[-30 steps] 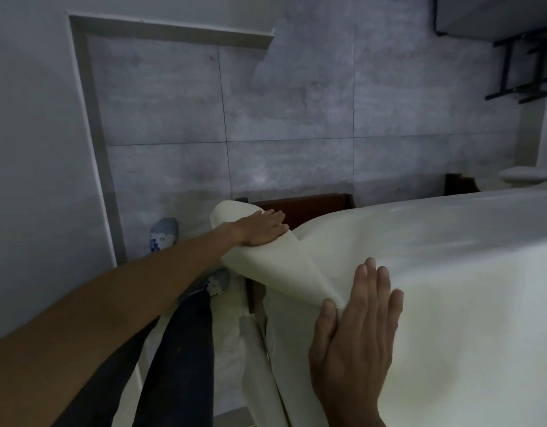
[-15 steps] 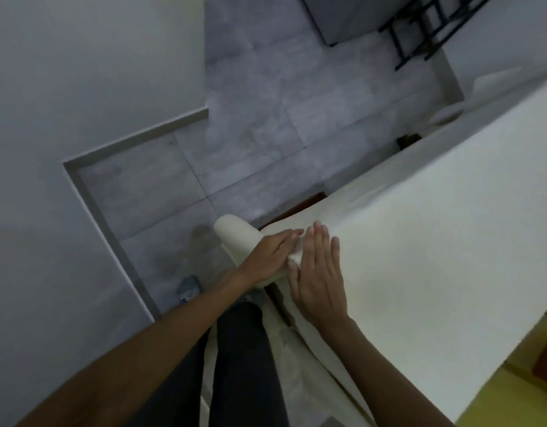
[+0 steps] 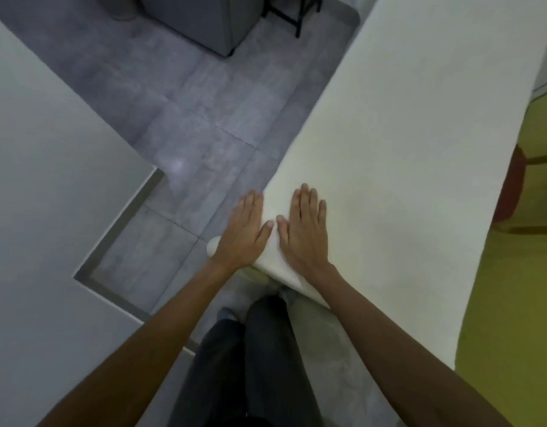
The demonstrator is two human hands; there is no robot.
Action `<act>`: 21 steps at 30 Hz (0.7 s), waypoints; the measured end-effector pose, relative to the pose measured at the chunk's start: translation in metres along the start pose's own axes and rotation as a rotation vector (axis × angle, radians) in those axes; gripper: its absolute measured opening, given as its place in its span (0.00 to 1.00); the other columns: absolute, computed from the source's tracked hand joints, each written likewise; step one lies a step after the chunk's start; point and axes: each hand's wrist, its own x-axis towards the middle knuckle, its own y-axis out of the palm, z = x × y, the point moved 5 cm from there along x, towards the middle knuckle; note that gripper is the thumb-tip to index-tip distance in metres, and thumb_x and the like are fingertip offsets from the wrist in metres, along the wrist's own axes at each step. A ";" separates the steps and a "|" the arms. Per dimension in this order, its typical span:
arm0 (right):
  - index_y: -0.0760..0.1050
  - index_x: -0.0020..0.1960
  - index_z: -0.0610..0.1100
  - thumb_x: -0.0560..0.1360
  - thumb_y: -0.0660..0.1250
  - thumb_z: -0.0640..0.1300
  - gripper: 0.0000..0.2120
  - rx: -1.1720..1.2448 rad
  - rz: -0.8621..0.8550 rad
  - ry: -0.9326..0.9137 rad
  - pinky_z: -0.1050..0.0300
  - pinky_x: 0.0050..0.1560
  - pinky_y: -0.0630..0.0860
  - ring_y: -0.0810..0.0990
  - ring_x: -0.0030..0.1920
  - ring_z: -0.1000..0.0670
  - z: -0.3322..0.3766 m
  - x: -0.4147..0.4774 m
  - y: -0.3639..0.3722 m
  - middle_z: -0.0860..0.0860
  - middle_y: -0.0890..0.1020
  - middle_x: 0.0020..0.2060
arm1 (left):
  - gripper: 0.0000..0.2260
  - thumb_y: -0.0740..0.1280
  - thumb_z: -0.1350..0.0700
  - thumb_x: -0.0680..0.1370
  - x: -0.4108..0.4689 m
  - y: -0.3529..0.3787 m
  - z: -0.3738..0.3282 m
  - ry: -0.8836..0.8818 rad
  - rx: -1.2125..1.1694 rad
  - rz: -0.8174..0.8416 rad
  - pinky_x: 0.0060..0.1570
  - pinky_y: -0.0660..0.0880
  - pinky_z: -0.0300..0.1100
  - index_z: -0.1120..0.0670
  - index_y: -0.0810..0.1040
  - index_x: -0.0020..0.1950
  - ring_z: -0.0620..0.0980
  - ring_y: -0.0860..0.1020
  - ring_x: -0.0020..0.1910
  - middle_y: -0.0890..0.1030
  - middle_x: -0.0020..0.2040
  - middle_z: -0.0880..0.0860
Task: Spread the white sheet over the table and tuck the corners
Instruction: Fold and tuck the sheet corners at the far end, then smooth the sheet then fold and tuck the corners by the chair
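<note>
The white sheet (image 3: 404, 155) covers the whole table top, which runs from the near corner up to the far right. My left hand (image 3: 243, 232) lies flat with straight fingers on the sheet's left edge at the near corner, where a small fold of cloth pokes out under the wrist. My right hand (image 3: 306, 229) presses flat on the sheet just beside it, thumbs almost touching. The table itself is hidden under the cloth.
Grey tiled floor (image 3: 198, 140) lies to the left of the table, bounded by a pale wall (image 3: 50, 180). A grey cabinet (image 3: 210, 23) and black metal legs (image 3: 284, 13) stand at the far end. A red chair seat (image 3: 512, 192) and yellow floor are on the right. My dark trouser legs (image 3: 253, 359) stand close to the corner.
The left hand went from holding up a raised fold at the corner to lying flat on it. The right hand moved next to it. The camera swung to look along the table.
</note>
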 end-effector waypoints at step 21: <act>0.48 0.81 0.36 0.84 0.45 0.57 0.34 -0.120 -0.143 0.566 0.36 0.79 0.46 0.48 0.81 0.41 -0.289 -0.014 -0.089 0.40 0.51 0.81 | 0.31 0.48 0.42 0.83 0.172 0.046 -0.132 0.345 0.556 0.029 0.78 0.45 0.57 0.58 0.48 0.81 0.55 0.43 0.80 0.47 0.81 0.57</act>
